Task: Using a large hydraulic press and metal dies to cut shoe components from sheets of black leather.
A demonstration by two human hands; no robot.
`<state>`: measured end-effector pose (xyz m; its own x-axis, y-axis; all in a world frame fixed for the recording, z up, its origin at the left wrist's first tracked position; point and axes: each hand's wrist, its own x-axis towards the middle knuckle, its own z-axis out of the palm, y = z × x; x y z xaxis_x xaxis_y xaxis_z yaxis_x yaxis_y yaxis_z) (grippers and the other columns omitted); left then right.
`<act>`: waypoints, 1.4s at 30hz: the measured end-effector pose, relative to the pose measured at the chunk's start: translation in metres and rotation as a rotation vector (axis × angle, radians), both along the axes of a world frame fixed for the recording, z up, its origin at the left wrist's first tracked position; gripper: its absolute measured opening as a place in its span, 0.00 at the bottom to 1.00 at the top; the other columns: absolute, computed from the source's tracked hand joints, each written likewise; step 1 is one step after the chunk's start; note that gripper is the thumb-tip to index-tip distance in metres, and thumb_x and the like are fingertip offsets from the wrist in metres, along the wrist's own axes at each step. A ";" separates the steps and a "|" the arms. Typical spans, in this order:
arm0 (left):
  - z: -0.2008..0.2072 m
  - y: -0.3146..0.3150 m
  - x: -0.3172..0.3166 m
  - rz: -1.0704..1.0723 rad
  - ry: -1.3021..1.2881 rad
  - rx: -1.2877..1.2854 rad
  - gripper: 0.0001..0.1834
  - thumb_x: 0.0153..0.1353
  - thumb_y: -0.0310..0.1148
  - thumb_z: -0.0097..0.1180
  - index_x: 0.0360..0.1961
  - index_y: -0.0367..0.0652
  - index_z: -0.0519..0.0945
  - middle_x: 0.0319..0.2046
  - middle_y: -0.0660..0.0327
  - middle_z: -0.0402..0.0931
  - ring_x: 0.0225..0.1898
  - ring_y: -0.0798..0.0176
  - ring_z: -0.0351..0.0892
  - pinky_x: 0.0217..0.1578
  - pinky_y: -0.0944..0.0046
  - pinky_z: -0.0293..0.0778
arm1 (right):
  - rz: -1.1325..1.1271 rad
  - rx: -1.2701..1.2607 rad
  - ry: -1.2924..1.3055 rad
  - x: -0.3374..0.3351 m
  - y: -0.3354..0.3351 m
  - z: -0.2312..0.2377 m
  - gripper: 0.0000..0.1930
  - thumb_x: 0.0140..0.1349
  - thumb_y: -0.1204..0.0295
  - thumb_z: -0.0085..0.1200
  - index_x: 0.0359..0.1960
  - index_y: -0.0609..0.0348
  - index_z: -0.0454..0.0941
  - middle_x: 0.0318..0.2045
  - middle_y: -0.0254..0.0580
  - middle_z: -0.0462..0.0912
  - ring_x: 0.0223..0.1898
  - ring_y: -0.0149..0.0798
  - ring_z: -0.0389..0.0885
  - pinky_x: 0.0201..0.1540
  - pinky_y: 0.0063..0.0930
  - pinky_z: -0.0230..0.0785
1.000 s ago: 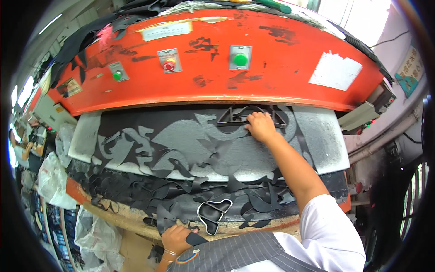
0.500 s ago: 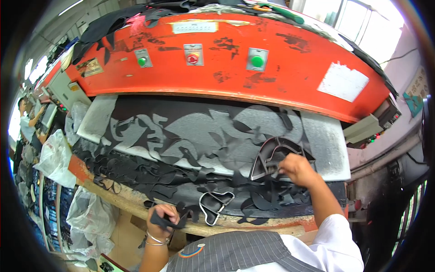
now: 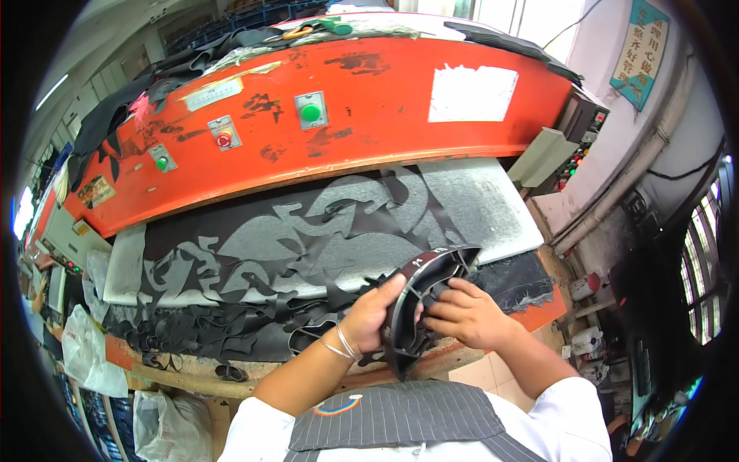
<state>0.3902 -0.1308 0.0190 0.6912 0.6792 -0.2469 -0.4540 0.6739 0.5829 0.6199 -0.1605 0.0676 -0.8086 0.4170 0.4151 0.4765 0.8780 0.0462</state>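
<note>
A large curved cutting die [image 3: 410,281], dark-walled with inner cross-bars, is tilted on edge above the front of the press table. My left hand [image 3: 371,314] grips its outer wall, thumb up along the side. On the inner side, the bent fingers of my right hand [image 3: 467,316] reach in among the bars; their tips are partly hidden, and I cannot tell if a cut piece is between them. A smaller cutting die [image 3: 302,336] lies among the scraps, mostly covered by my left forearm. Behind the hands lies a dark sheet [image 3: 231,202] with cut-out openings on the pale cutting board [image 3: 485,196].
Across the back stands the orange press beam [image 3: 369,100] with a red button [image 3: 224,138] and green buttons. Dark offcuts [image 3: 208,331] heap along the front ledge. Plastic bags [image 3: 85,346] hang at the left; a control box [image 3: 566,135] sits at the right.
My right hand has lifted the large die off the sheet toward me. My left hand has let go of a dark scrap and taken the die. The view has swung right.
</note>
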 end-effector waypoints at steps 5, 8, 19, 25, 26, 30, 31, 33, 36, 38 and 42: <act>0.017 -0.029 0.030 0.106 0.085 0.134 0.18 0.64 0.37 0.57 0.50 0.39 0.74 0.42 0.60 0.77 0.44 0.65 0.78 0.49 0.63 0.74 | -0.082 -0.782 0.848 -0.003 -0.040 -0.048 0.37 0.48 0.58 0.71 0.59 0.54 0.66 0.61 0.57 0.63 0.62 0.56 0.64 0.64 0.47 0.55; 0.014 -0.035 0.036 0.192 0.129 0.276 0.17 0.62 0.34 0.60 0.50 0.39 0.73 0.41 0.62 0.76 0.42 0.67 0.77 0.50 0.63 0.73 | -0.316 -0.722 0.750 -0.026 -0.049 -0.039 0.35 0.47 0.62 0.72 0.57 0.57 0.71 0.58 0.56 0.68 0.61 0.53 0.67 0.60 0.40 0.63; 0.032 -0.092 0.005 0.437 0.377 0.622 0.14 0.63 0.35 0.59 0.45 0.35 0.78 0.38 0.63 0.79 0.38 0.72 0.76 0.40 0.69 0.74 | 0.182 -0.834 0.680 -0.046 -0.046 -0.030 0.18 0.53 0.72 0.64 0.47 0.57 0.82 0.56 0.47 0.75 0.59 0.52 0.68 0.61 0.44 0.58; 0.019 -0.140 -0.035 0.796 0.401 0.219 0.18 0.73 0.39 0.42 0.29 0.38 0.73 0.22 0.63 0.73 0.27 0.67 0.75 0.38 0.64 0.75 | 0.244 -1.409 0.971 -0.041 -0.065 -0.030 0.08 0.51 0.73 0.62 0.30 0.66 0.84 0.50 0.52 0.77 0.48 0.46 0.78 0.52 0.41 0.69; 0.014 -0.151 -0.049 0.868 0.207 0.033 0.19 0.72 0.41 0.42 0.26 0.42 0.71 0.15 0.66 0.64 0.22 0.67 0.69 0.33 0.62 0.73 | 0.198 -1.491 1.086 -0.038 -0.069 -0.027 0.11 0.50 0.69 0.62 0.27 0.67 0.83 0.49 0.52 0.77 0.47 0.46 0.77 0.52 0.41 0.69; -0.009 -0.234 -0.144 1.321 0.020 0.141 0.23 0.71 0.45 0.39 0.17 0.50 0.62 0.11 0.68 0.56 0.13 0.69 0.58 0.18 0.66 0.60 | 0.094 -1.245 0.937 -0.010 -0.070 -0.014 0.16 0.47 0.63 0.61 0.23 0.68 0.81 0.41 0.51 0.78 0.39 0.42 0.78 0.43 0.34 0.71; -0.020 -0.262 -0.175 1.530 0.025 0.185 0.22 0.71 0.45 0.41 0.18 0.50 0.63 0.11 0.71 0.55 0.13 0.72 0.56 0.17 0.68 0.58 | 0.028 -1.280 0.969 -0.004 -0.070 -0.013 0.15 0.45 0.65 0.60 0.21 0.68 0.80 0.38 0.50 0.77 0.36 0.41 0.77 0.37 0.31 0.71; -0.029 -0.325 -0.219 1.824 0.127 0.147 0.19 0.70 0.44 0.46 0.21 0.50 0.67 0.15 0.71 0.56 0.17 0.72 0.56 0.23 0.68 0.59 | -0.076 -1.228 0.693 0.004 -0.065 -0.003 0.12 0.46 0.68 0.61 0.26 0.67 0.79 0.36 0.51 0.76 0.36 0.38 0.76 0.36 0.29 0.70; -0.076 -0.402 -0.251 1.974 0.259 -0.206 0.13 0.65 0.41 0.55 0.27 0.49 0.70 0.17 0.69 0.60 0.21 0.68 0.62 0.29 0.65 0.63 | 0.137 -0.782 0.014 0.011 -0.063 -0.012 0.14 0.49 0.72 0.61 0.34 0.69 0.75 0.39 0.48 0.73 0.38 0.43 0.74 0.38 0.35 0.68; -0.134 -0.454 -0.254 2.007 0.278 -0.399 0.11 0.63 0.40 0.57 0.27 0.49 0.71 0.17 0.68 0.62 0.21 0.67 0.63 0.30 0.62 0.66 | 0.051 -0.850 -0.364 0.016 -0.072 -0.028 0.15 0.49 0.70 0.63 0.35 0.67 0.75 0.37 0.52 0.73 0.37 0.47 0.75 0.37 0.35 0.67; -0.302 -0.583 -0.218 2.021 0.221 -1.070 0.08 0.54 0.34 0.60 0.26 0.48 0.71 0.18 0.65 0.66 0.20 0.60 0.66 0.28 0.54 0.70 | -0.565 -1.327 -0.390 -0.035 -0.104 -0.027 0.14 0.51 0.69 0.63 0.35 0.65 0.76 0.37 0.56 0.74 0.37 0.49 0.75 0.38 0.36 0.67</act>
